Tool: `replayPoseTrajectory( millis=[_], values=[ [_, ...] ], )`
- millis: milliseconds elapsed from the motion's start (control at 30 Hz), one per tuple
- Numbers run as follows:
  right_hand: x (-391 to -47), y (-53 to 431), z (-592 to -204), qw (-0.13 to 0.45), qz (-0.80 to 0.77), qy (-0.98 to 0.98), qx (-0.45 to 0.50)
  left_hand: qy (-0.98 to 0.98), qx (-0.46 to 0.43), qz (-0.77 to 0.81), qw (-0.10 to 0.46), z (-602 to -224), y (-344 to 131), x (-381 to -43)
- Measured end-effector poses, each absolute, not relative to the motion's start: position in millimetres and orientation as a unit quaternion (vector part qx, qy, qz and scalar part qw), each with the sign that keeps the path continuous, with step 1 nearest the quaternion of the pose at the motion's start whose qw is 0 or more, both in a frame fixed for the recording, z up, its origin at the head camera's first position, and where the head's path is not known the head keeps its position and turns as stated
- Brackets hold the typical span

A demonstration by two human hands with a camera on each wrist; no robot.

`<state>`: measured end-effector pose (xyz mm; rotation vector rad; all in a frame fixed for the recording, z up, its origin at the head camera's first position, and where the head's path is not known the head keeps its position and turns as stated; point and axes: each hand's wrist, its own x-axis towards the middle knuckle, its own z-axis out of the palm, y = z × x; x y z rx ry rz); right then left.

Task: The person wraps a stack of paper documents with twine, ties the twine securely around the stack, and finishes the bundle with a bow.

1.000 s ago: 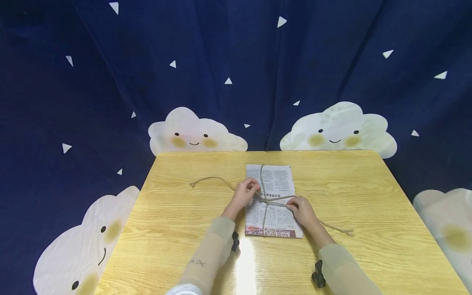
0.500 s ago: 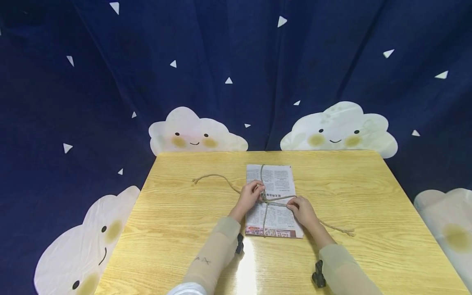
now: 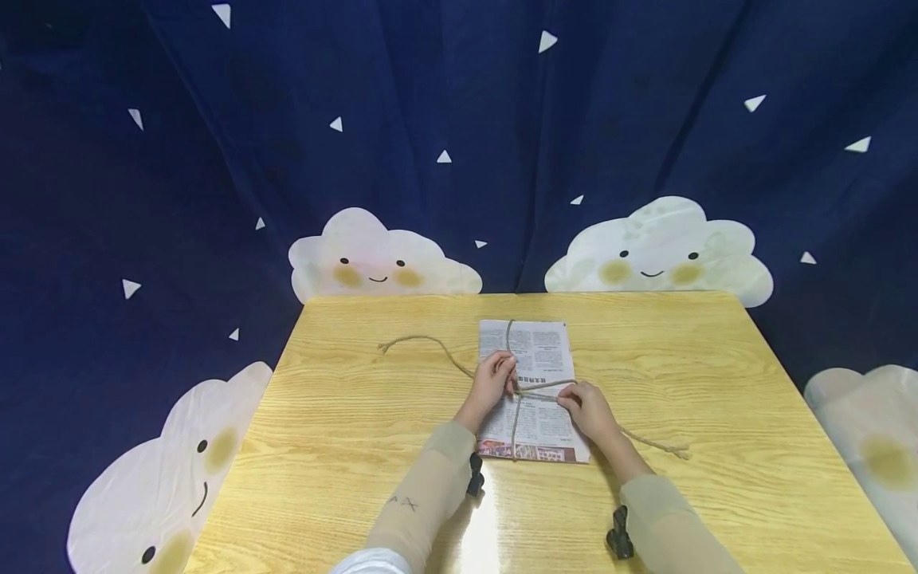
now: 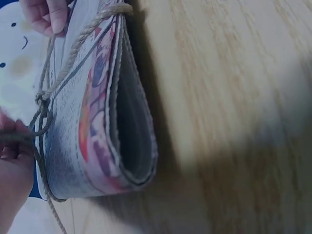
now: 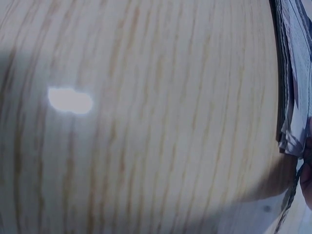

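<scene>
A folded stack of newspaper lies on the table, with a twine running lengthwise and crosswise over it. The strands meet in a knot on the top face. My left hand is over the stack's left half and pinches the twine just beside the knot; in the left wrist view the strand passes through its fingers. At the stack's right edge my right hand pinches the twine between thumb and fingers. Only a sliver of the right hand shows in the right wrist view.
The wooden table extends around the stack. One loose twine end trails left, another trails right past my right wrist. A dark blue curtain with cloud shapes hangs behind the table.
My left hand has moved right and slightly down toward the knot, drawing the left twine end a little to the right. The right hand has stayed put.
</scene>
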<state>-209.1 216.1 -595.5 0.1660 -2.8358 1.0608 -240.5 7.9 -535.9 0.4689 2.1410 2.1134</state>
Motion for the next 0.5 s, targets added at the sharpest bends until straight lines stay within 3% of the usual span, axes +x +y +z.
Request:
replayPoseTrajectory(
  millis=[100, 300, 500],
  values=[
    [-209.1, 215.7, -595.8, 0.056, 0.351, -0.933, 0.055, 0.738, 0.136, 0.658, 0.056, -530.1, 10.5, -237.0],
    [-209.7, 215.6, -596.0, 0.056, 0.349, -0.934, 0.055, 0.722, 0.111, 0.672, 0.121, -525.2, 13.8, -235.9],
    [-210.5, 216.5, -595.7, 0.047, 0.348, -0.935, 0.049, 0.763, 0.165, 0.615, 0.111, -527.5, 8.6, -234.2]
  ],
)
